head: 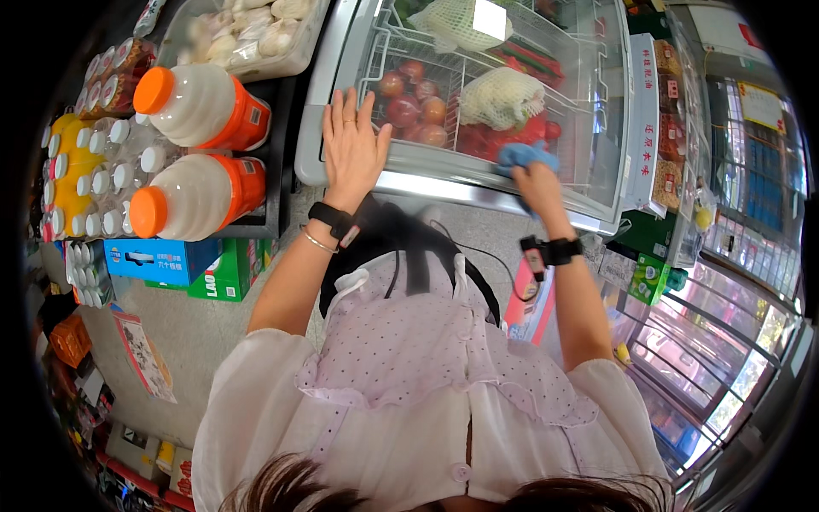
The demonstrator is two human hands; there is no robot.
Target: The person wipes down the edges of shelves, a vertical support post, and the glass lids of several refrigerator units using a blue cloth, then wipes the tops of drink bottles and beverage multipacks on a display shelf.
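Note:
Before me stands a chest freezer with a glass top and a pale grey frame (409, 160). My left hand (354, 137) lies flat on its front left corner, fingers spread, holding nothing. In my right hand (539, 185) is a bunched blue cloth (526, 155), pressed on the front edge of the glass lid. Under the glass, wire baskets hold several round reddish fruits (416, 105). Beside them is a produce item in white foam netting (502, 97), with a red bag (492, 142) near it. Another netted item (455, 25) lies farther back.
Left of the freezer, large orange-capped bottles (195, 105) lie beside a plastic tub of garlic bulbs (249, 38). Blue (163, 259) and green cartons (221, 275) sit below. At the right are a white printed box (643, 121) and packaged goods (670, 134). A dark cable (477, 251) hangs near the floor.

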